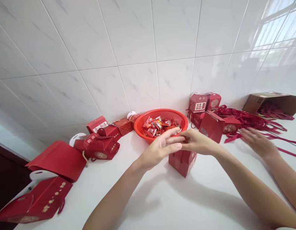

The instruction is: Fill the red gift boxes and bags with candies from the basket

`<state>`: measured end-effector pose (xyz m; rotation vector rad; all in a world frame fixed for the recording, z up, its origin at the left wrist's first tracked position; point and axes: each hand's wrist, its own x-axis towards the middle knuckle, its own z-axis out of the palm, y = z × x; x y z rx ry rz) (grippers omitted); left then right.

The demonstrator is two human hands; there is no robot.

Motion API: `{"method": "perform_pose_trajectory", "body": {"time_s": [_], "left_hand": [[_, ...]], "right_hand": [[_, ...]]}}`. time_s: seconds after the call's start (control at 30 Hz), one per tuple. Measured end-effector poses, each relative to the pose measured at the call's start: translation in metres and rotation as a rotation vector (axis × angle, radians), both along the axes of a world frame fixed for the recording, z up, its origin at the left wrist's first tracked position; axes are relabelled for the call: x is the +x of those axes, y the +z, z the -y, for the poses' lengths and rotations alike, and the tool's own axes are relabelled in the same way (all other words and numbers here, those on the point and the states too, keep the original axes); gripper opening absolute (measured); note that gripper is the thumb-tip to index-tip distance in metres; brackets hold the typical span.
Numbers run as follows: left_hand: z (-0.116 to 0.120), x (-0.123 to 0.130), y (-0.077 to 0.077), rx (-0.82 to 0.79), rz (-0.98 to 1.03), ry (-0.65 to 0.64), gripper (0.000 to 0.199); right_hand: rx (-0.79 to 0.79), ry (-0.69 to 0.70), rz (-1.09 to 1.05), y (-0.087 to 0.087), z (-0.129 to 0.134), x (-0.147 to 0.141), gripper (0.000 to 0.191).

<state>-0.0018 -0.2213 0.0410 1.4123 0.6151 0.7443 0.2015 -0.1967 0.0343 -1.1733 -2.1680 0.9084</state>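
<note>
A small red gift box (182, 163) with pale printing stands on the white table in front of me. Both hands are at its top and hide it. My left hand (157, 150) comes in from the left, thumb and fingers stretched out and apart. From the right, my right hand (197, 140) bends over the box top with its fingers curled; their tips overlap my left hand, so the exact contact is partly hidden. Just behind the hands sits a red plastic basket (140, 126) holding many wrapped candies (158, 124).
Several red gift boxes (100, 147) line the left side, with a larger red box (58, 159) nearer. More boxes (198, 102) stand by the tiled wall at right. Dark red ribbons (243, 116) lie beside a cardboard box (253, 103). Another person's blurred hand (260, 143) reaches in there.
</note>
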Motion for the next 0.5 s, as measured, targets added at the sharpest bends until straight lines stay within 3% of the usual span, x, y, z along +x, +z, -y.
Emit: {"method": "perform_pose_trajectory", "body": {"time_s": [0.1,0.2,0.27,0.33,0.4,0.5], "left_hand": [[0.004,-0.002,0.001,0.128,-0.057,0.072,0.073],[0.008,-0.005,0.005,0.261,-0.084,0.151,0.055],[0.012,-0.002,0.005,0.324,-0.111,0.137,0.037],[0.019,0.007,-0.002,0.356,-0.145,0.041,0.028],[0.025,0.021,-0.02,0.338,-0.179,-0.123,0.028],[0.034,0.042,-0.07,0.263,-0.232,-0.372,0.032]], "right_hand": [[-0.036,-0.034,-0.106,0.002,0.0,0.001,0.032],[-0.016,-0.16,-0.28,0.014,-0.005,0.007,0.037],[0.076,-0.292,-0.409,0.028,-0.015,0.011,0.039],[0.186,-0.406,-0.539,0.047,-0.03,0.017,0.037],[0.269,-0.488,-0.635,0.07,-0.05,0.026,0.033],[0.304,-0.581,-0.655,0.102,-0.087,0.042,0.023]]}}
